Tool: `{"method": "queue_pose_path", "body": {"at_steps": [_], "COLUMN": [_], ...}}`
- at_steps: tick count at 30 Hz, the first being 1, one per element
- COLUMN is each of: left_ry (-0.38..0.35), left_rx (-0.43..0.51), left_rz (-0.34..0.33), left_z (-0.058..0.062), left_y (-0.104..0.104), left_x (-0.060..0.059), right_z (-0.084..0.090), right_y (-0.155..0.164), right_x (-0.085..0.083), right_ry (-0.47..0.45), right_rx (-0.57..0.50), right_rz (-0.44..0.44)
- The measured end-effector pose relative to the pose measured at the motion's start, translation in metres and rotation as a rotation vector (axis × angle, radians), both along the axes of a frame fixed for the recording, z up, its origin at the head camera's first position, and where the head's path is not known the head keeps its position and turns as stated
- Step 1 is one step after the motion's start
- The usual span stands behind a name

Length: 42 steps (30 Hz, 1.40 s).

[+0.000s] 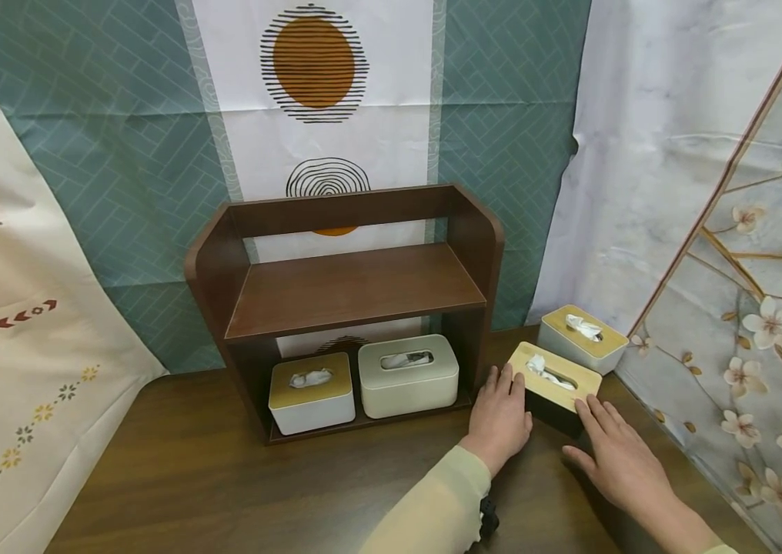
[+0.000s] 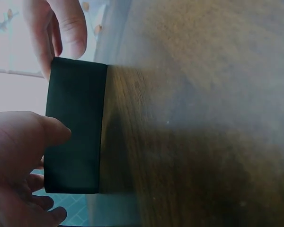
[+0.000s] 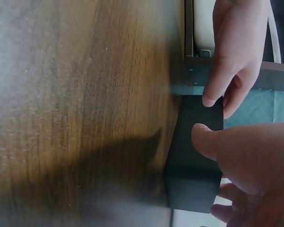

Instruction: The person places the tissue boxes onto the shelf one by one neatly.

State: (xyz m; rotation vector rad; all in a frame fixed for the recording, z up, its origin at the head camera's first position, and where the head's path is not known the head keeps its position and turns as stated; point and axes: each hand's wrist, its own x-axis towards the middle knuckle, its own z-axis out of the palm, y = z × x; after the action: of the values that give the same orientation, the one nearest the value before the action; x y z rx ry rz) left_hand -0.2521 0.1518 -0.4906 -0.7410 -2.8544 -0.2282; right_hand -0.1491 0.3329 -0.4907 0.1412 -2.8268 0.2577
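Observation:
A tissue box [image 1: 552, 375] with a light wooden lid and black sides stands on the table, a white tissue showing in its slot. My left hand [image 1: 500, 415] is at its left end, fingers extended along the lid's edge. In the left wrist view the left thumb [image 2: 57, 131] lies in front of the dark front face [image 2: 80, 104]. At the right end, my right hand [image 1: 616, 455] has its fingers straight at the lid's corner. Its thumb [image 3: 206, 139] overlaps the black side in the right wrist view.
A dark brown two-tier shelf [image 1: 356, 285] stands left of the hands. Its lower tier holds a white tissue box with wooden lid [image 1: 311, 396] and a cream tissue box [image 1: 408, 377]. Another wooden-lidded white tissue box [image 1: 583, 338] sits behind the black one, near the floral curtain [image 1: 765, 369].

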Motion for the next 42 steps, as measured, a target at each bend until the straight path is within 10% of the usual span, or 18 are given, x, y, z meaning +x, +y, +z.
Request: {"method": "queue_pose_path", "body": {"at_steps": [25, 42], "left_ry": [0.105, -0.167], "left_rx": [0.031, 0.31], "left_rz": [-0.086, -0.028], "left_z": [0.0, 0.0], "left_y": [-0.029, -0.02], "left_x": [0.038, 0.025], "right_z": [0.0, 0.003], "right_y": [-0.002, 0.004], "right_x": [0.025, 0.01], "right_ry": [0.01, -0.182], "right_rx": [-0.049, -0.208], "right_rz": [0.015, -0.115]}}
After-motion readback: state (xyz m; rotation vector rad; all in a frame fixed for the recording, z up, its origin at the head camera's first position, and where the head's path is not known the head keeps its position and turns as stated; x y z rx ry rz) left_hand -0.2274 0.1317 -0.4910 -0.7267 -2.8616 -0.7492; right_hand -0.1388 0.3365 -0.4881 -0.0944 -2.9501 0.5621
